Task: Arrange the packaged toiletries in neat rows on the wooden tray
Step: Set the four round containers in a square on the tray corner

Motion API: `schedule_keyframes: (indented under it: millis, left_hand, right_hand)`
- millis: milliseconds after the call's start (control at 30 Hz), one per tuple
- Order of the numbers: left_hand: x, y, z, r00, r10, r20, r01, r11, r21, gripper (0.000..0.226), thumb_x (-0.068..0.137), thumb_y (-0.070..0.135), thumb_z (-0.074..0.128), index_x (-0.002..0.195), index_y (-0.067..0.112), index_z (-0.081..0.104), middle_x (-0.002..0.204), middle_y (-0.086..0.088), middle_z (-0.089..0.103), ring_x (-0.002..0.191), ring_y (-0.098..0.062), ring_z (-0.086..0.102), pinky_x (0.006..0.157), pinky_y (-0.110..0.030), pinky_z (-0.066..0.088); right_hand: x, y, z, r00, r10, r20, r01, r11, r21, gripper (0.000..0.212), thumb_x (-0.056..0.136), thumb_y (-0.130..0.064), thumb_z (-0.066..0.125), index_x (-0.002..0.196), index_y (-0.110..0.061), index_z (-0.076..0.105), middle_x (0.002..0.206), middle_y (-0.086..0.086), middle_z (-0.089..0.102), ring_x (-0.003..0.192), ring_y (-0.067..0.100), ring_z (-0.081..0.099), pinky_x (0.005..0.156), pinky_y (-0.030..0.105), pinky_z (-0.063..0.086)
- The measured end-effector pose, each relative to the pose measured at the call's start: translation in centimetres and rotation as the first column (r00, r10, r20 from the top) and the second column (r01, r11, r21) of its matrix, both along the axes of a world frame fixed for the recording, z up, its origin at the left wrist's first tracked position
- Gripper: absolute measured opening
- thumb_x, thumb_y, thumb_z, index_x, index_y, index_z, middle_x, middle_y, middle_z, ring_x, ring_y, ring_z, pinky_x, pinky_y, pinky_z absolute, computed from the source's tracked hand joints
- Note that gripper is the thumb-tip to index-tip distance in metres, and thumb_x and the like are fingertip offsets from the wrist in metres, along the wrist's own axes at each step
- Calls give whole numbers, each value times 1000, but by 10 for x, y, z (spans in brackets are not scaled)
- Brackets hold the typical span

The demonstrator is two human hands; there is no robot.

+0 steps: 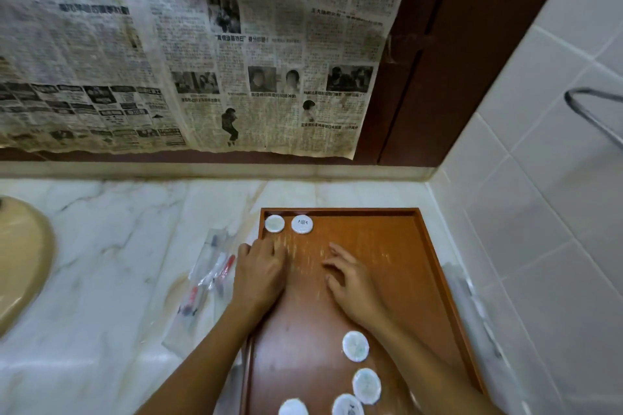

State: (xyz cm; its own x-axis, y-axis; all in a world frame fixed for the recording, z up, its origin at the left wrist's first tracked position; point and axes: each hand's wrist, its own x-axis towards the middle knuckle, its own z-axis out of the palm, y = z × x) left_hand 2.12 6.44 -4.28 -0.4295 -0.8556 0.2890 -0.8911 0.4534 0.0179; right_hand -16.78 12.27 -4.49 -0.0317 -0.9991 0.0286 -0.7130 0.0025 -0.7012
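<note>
A wooden tray [435, 266] lies on the marble counter. Two round white packaged toiletries [274, 223] [302, 224] sit side by side in its far left corner. Several more round white packets [355, 346] [366, 385] lie loosely at the tray's near end. My left hand [259, 271] is over the tray's left side, back up, with bent, blurred fingers; I cannot see anything in it. To its right, my right hand [350, 283] hovers over the middle of the tray, fingers spread and relaxed, holding nothing.
Clear plastic packets with red-tipped items [212, 274] lie on the counter left of the tray. More clear wrappers [472, 300] lie along the tray's right side by the tiled wall. A beige basin [20, 259] sits at far left. Newspaper [202, 44] covers the wall behind.
</note>
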Motion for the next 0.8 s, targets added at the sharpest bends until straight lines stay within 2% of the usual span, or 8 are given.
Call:
schedule_keyframes:
  millis: [133,267,367,500,567,667,800]
  left_hand:
    - [2,36,-1,989,-145,38,142,988,60,24,59,5,76,70,12,56,67,-8,54,58,-29,50,55,-36,38]
    - [6,67,-3,977,-213,-24,214,966,144,16,69,8,72,79,13,60,72,-8,59,58,-28,54,54,-35,42]
    - [6,82,-2,973,-204,-106,224,948,228,6,79,11,61,85,12,59,77,-10,60,60,-31,55,49,-35,42]
    - [-6,99,-2,959,-180,-221,240,927,288,14,85,18,55,95,13,64,83,-8,62,65,-28,59,50,-29,40]
    - [-18,107,-3,939,-214,-269,293,907,302,19,88,22,54,101,15,65,85,-7,61,71,-26,59,56,-30,43]
    - [-36,117,-1,935,-236,-263,316,892,322,31,90,39,48,110,21,63,88,-3,61,78,-23,58,62,-31,44]
    - [-52,127,3,956,-139,-260,230,902,366,42,88,57,46,110,25,63,93,1,61,86,-20,57,71,-36,46]
  right_hand:
    - [-18,39,6,999,47,7,-47,995,84,26,89,-9,62,112,-15,70,148,-10,39,125,-4,36,93,-7,17]
    - [-35,74,18,998,60,22,-63,982,177,26,92,-14,61,116,-23,68,138,-23,42,123,-7,37,90,-5,21]
    - [-53,99,29,998,0,66,-15,974,227,25,94,-12,58,115,-23,67,126,-20,54,116,-5,46,85,-2,32]
    - [-77,132,35,998,-68,-6,67,955,288,25,94,-19,59,117,-27,65,115,-15,62,107,1,56,86,9,40]
    - [-85,149,37,997,-64,-53,77,946,314,28,93,-20,61,120,-28,63,117,-16,60,107,0,55,88,9,38]
    - [-87,171,32,989,-35,-143,81,942,325,38,91,-26,62,129,-27,57,128,-11,53,117,6,50,96,15,36]
    - [-78,192,19,937,-240,-255,311,904,294,49,90,-43,60,134,-23,49,133,-2,45,117,18,51,98,27,42]
